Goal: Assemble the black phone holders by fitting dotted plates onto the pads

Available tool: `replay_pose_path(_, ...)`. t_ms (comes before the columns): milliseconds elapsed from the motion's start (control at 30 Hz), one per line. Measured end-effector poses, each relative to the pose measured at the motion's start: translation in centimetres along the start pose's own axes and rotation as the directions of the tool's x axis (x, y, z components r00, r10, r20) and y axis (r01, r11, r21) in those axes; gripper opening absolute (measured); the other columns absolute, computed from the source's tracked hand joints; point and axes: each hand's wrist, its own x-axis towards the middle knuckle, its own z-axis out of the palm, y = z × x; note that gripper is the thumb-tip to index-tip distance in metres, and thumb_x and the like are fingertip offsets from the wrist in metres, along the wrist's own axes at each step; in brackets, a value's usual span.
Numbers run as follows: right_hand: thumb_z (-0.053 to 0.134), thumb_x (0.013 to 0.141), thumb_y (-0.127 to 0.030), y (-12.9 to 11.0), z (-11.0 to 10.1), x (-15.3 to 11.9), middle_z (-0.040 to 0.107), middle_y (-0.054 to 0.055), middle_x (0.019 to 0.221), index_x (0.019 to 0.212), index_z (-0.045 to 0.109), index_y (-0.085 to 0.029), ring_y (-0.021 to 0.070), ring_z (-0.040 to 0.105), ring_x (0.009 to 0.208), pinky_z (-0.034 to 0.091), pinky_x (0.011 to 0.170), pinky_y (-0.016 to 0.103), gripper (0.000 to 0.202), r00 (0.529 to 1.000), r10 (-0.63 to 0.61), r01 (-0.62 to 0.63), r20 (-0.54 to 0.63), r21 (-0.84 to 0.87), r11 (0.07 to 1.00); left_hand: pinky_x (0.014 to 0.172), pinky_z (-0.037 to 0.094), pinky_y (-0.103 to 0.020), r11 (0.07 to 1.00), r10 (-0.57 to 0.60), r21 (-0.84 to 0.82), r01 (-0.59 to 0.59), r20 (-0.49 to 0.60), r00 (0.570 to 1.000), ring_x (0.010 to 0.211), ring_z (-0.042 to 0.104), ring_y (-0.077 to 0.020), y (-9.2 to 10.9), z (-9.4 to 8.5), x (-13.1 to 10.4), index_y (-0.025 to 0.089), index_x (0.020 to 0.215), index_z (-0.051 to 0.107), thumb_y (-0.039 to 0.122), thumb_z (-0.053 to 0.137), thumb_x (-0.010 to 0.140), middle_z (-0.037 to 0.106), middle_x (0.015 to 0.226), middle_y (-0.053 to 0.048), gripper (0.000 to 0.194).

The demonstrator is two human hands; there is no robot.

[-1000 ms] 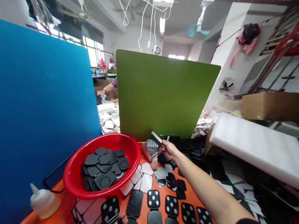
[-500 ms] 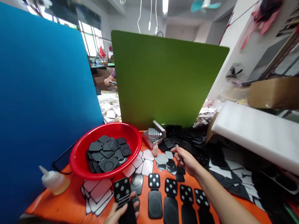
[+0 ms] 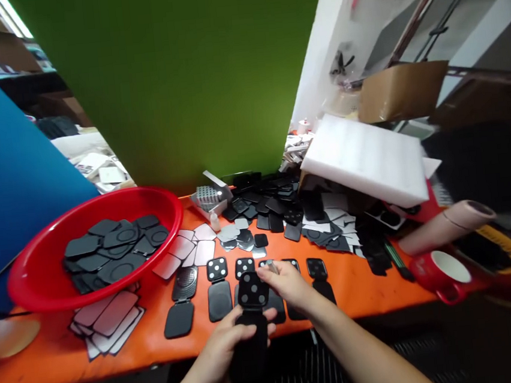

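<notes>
My left hand [image 3: 227, 345] is wrapped round a black hinged piece [image 3: 252, 289], whose upper square carries pale round dots. Against the top right corner of that square, my right hand [image 3: 286, 280] pinches a small silvery item [image 3: 272, 266], too small to name. Behind both hands, several similar black hinged pieces [image 3: 219, 300] lie in a row, partly covered by the hands. One piece at the left of the row has a silvery ridged disc [image 3: 186, 281]. Grey and black rounded squares [image 3: 242, 239] lie scattered beyond the row.
A red basin [image 3: 31, 300] of black pieces stands left, near pink-white cards [image 3: 113, 313]. An open box [image 3: 213, 195] and a small bottle [image 3: 214, 221] are at the back. Black parts, white foam [image 3: 365, 157], a red mug [image 3: 439, 273] and a pink tumbler [image 3: 448, 226] lie right.
The view has turned down and to the right. My right hand has come from the scattered squares to the piece in my left hand, and the two hands are now close together.
</notes>
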Motion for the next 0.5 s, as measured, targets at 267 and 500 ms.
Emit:
replay_pose_path(267,0.055,0.073,-0.045,0.1,-1.8,-0.9,0.023,-0.011,0.043,0.063,0.036,-0.019,0.0033,0.017,0.036,0.013,0.036,0.019,0.034,0.99,0.136,-0.143,0.046,0.333,0.932,0.075,0.045,-0.036,0.981,-0.008,0.19,0.027,-0.102,0.995,0.083,0.063,-0.0268,-2.1,0.6,0.9,0.012,0.103,0.054,0.036,0.067,0.064,0.067,0.096,-0.016,0.047)
replay_pose_path(500,0.056,0.071,-0.046,0.3,-2.1,-1.3,0.024,-0.012,0.041,0.063,0.033,-0.02,0.0033,0.016,0.035,0.013,0.036,0.018,0.036,0.978,0.202,-0.208,0.058,0.392,0.896,0.082,0.042,-0.043,0.971,0.057,0.237,-0.027,-0.123,0.991,0.087,0.061,-0.0306,-2.5,1.2,1.3,0.012,0.096,0.06,0.037,0.07,0.059,0.068,0.09,-0.016,0.045)
